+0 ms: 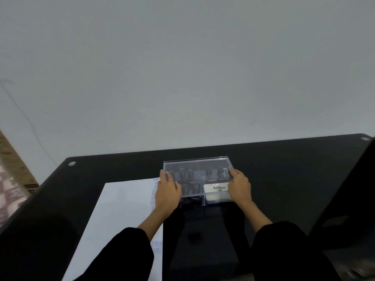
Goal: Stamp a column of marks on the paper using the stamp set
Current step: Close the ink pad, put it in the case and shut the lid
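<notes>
1. We are gripping the stamp box (197,171): left hand (168,191) curled over its left edge, right hand (240,188) over its right edge; it looks closed.
2. We are aiming to open it levelly, keeping the stamps (182,174) seated.
3. The paper (121,209) is lying just left of the box on the tabletop (284,169), under our left wrist.

Office-like desk spot: black glass table (284,169) against a bare pale wall (182,67), paper (121,209) and stamp set (197,171) on it.

The stamp box (197,169) is sitting on the worktop (284,179) just right of the paper (121,209), the left hand (168,191) and right hand (240,187) holding its sides.
</notes>
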Action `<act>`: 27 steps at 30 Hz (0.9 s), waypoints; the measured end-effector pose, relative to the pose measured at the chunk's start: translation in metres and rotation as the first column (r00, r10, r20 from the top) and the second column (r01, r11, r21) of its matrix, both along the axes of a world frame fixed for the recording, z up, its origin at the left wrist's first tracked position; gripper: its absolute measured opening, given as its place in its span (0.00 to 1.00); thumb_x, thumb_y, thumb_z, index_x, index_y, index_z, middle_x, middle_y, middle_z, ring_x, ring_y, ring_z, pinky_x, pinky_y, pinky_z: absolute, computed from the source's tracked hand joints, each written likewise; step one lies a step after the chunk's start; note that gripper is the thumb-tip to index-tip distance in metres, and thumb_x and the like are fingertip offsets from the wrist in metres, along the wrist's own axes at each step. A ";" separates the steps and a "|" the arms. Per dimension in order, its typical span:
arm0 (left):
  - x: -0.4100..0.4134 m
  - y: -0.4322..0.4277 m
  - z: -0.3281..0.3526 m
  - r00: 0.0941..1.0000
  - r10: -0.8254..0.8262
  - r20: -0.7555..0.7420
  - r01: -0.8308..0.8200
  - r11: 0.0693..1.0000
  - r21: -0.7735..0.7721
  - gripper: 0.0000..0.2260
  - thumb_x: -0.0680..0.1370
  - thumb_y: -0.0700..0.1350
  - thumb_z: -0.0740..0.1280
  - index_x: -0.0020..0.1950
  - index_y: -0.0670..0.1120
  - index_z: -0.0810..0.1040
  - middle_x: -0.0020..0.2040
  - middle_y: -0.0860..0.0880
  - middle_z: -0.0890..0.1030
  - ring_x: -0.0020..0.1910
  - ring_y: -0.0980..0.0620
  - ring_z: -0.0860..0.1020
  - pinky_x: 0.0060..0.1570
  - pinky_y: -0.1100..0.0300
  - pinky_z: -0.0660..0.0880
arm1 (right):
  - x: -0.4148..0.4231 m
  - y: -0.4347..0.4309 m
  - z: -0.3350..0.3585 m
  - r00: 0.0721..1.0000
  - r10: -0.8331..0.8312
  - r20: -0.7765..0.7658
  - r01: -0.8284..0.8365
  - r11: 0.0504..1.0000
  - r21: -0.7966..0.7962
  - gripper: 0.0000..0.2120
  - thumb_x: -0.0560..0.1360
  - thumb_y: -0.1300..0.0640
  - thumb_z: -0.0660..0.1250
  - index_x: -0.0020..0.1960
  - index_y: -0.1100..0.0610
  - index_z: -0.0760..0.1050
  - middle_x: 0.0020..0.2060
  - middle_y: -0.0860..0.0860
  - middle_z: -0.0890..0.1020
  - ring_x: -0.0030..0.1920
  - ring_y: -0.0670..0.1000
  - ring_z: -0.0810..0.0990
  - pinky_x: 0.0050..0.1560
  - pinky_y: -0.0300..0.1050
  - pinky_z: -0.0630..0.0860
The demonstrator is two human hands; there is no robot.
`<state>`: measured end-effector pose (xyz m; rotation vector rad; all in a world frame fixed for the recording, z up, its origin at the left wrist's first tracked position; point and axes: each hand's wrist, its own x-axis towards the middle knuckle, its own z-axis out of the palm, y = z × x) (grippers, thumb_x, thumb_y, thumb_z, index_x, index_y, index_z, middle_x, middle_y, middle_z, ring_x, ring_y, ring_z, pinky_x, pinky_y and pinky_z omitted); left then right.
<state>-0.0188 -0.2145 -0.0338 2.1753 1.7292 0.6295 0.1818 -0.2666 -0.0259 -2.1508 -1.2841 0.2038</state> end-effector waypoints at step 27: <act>0.030 0.137 -0.006 0.996 0.045 -0.072 -0.041 0.997 0.062 0.23 0.82 0.46 0.50 0.74 0.35 0.56 0.75 0.39 0.54 0.59 0.42 0.73 0.54 0.56 0.73 | 0.030 0.141 0.002 0.999 0.042 0.035 -0.042 0.999 -0.005 0.21 0.78 0.67 0.53 0.70 0.60 0.67 0.65 0.58 0.73 0.63 0.59 0.73 0.62 0.49 0.70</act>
